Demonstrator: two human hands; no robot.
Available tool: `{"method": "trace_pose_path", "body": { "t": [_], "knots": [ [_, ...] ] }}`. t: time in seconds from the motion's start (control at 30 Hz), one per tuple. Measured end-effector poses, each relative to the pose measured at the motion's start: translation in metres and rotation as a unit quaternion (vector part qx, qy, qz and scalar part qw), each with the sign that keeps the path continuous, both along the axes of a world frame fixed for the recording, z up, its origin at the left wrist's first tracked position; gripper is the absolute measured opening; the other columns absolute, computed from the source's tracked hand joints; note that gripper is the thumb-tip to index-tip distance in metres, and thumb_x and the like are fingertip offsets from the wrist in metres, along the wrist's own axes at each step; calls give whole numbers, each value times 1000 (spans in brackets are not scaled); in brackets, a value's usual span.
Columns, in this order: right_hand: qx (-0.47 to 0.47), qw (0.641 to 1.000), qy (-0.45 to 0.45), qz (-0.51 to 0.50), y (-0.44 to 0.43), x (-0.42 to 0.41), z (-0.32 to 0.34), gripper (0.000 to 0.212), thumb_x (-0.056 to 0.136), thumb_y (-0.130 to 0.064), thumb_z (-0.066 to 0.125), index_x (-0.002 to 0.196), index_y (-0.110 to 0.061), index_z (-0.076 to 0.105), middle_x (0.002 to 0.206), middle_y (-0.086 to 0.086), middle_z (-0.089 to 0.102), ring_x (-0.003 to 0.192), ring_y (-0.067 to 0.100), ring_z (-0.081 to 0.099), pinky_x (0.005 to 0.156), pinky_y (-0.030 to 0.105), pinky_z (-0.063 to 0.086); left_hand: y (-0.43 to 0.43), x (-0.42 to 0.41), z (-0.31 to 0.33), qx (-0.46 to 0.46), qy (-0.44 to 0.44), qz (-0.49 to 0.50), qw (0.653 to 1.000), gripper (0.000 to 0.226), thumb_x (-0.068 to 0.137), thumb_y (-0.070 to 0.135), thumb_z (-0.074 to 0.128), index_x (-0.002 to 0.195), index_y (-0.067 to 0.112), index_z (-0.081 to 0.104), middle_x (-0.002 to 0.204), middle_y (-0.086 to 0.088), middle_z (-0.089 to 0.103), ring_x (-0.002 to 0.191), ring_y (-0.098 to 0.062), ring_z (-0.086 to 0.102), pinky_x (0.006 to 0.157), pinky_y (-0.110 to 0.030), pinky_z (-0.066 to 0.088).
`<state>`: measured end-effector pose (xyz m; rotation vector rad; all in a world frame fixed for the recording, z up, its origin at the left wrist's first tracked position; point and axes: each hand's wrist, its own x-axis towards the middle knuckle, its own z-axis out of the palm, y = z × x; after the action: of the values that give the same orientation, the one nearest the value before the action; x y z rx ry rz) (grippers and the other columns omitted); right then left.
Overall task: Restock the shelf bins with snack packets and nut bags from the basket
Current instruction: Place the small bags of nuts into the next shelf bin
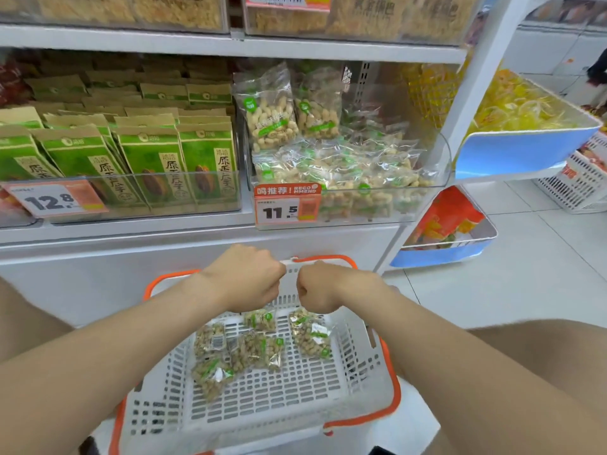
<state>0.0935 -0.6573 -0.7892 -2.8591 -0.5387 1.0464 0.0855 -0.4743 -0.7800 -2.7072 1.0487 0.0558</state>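
Note:
A white slotted basket (358, 366) with orange handles sits low in front of me, below the shelf. Several small clear nut bags (253, 351) lie on its floor. My left hand (249, 277) and my right hand (323, 290) are both closed in fists, side by side over the basket's far rim, on the white grip of the far handle (290, 263). On the shelf above, a clear bin (423, 205) with an 11.5 price tag holds many of the same small peanut bags (348, 169), with two larger peanut bags (269, 106) standing at its back.
Left of the peanut bin, a clear bin with a 12.8 tag holds green seed packets (147, 159). At right, blue-fronted bins hold yellow sweets (522, 106) and orange packets (450, 218). Another white basket (584, 182) stands on the tiled floor at far right.

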Motion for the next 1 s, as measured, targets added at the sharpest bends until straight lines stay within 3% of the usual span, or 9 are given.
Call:
{"method": "trace_pose_path", "body": {
  "t": [0.1,0.23,0.33,0.4,0.6,0.67,0.77,0.83,1.0],
  "knots": [
    [-24,1000,6,14,1,15,-20,21,95,-10,47,82,-12,63,86,8,67,82,28,65,73,39,55,-9,4,-16,46,40,3,998,22,101,29,44,95,20,63,94,-6,69,81,-34,66,59,-34,35],
    [-19,999,-31,-36,-11,38,-28,40,98,-3,48,67,-25,34,71,1,48,68,23,50,61,31,39,-22,11,-29,57,73,10,996,19,100,24,46,98,17,64,97,-9,68,78,-34,62,60,-36,38],
    [-53,994,-20,-90,-18,50,-63,25,98,-8,48,75,-17,49,85,2,55,90,29,57,74,34,43,-25,18,-39,58,98,16,993,14,98,19,47,95,18,60,93,-6,66,73,-31,57,59,-35,38],
    [-55,992,-1,-112,-21,49,-94,14,100,-11,47,98,-10,61,106,6,58,105,31,60,85,36,48,-25,22,-44,63,110,10,992,15,98,17,47,97,19,61,87,-4,61,73,-30,57,56,-34,36],
    [-49,982,65,-168,-28,16,-181,26,94,-23,56,113,-13,71,127,8,64,116,30,62,102,46,54,-17,25,-58,66,157,10,985,15,98,17,47,96,17,61,76,-1,53,67,-25,57,52,-33,37],
    [-61,979,95,-173,-26,10,-201,33,97,-31,54,120,-15,72,136,9,61,128,30,56,111,45,47,-14,24,-61,60,183,17,981,15,97,14,47,93,16,61,76,-2,55,66,-23,58,52,-34,43],
    [-83,978,129,-142,-26,11,-225,45,106,-29,40,143,-19,62,163,9,38,155,31,21,126,45,22,-13,23,-62,54,197,20,979,16,97,13,47,91,16,62,78,-2,57,68,-24,60,54,-34,46],
    [-88,975,133,-156,-28,13,-239,50,105,-30,36,150,-22,55,168,10,27,156,32,16,127,47,19,-13,22,-60,50,201,21,978,16,97,13,47,91,17,62,78,-1,56,68,-23,59,56,-34,46],
    [-104,975,98,-171,-27,3,-236,47,101,-23,45,147,-20,54,156,16,24,145,38,34,120,50,34,-14,20,-58,44,207,24,977,16,97,13,47,92,16,62,79,-3,57,68,-23,58,57,-35,49]
  ]
}}
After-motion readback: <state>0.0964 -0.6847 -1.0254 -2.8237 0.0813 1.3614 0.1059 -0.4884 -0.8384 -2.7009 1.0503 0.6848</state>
